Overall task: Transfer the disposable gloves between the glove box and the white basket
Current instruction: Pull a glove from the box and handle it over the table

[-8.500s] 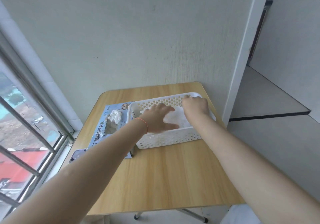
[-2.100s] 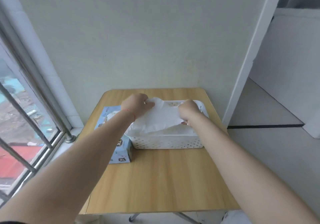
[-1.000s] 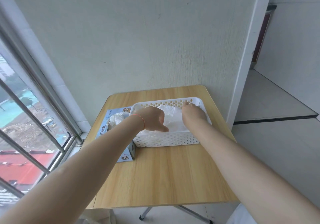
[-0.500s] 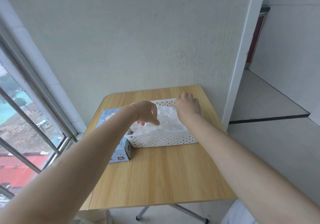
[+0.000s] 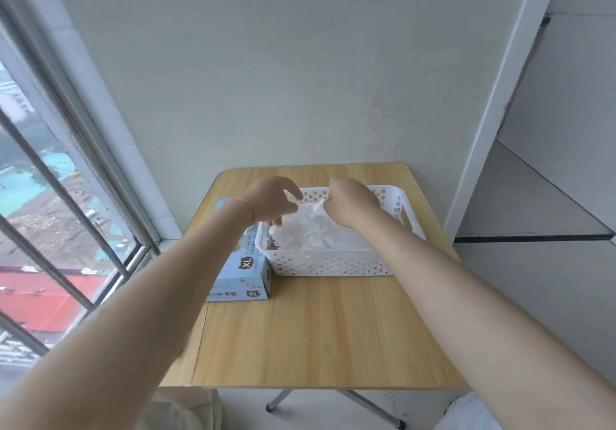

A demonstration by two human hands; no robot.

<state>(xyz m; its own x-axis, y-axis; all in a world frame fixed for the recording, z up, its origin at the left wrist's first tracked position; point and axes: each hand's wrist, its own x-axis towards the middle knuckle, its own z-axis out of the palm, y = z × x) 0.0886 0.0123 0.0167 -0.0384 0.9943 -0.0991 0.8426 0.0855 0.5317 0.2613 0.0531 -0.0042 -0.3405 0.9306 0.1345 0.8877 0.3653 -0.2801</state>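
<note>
Wooden tabletop (image 5: 316, 329) carries white basket (image 5: 333, 263) at 12 o'clock, glove box (image 5: 240, 279) touching its 9 o'clock side. Clear gloves (image 5: 310, 233) heaped inside basket. Both hands above it: left hand (image 5: 271, 201) and right hand (image 5: 350, 203) each pinch the top glove's edge, fingers curled.

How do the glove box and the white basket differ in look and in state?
The glove box is closed-walled light blue cardboard with printed "XL" marks; the white basket is white plastic with perforated walls. The basket is wider than the box. The basket is open on top, showing a heap of clear gloves; the box's top is mostly hidden by the left arm. Both rest on the wooden table, side by side, the box nearer the window.
</note>
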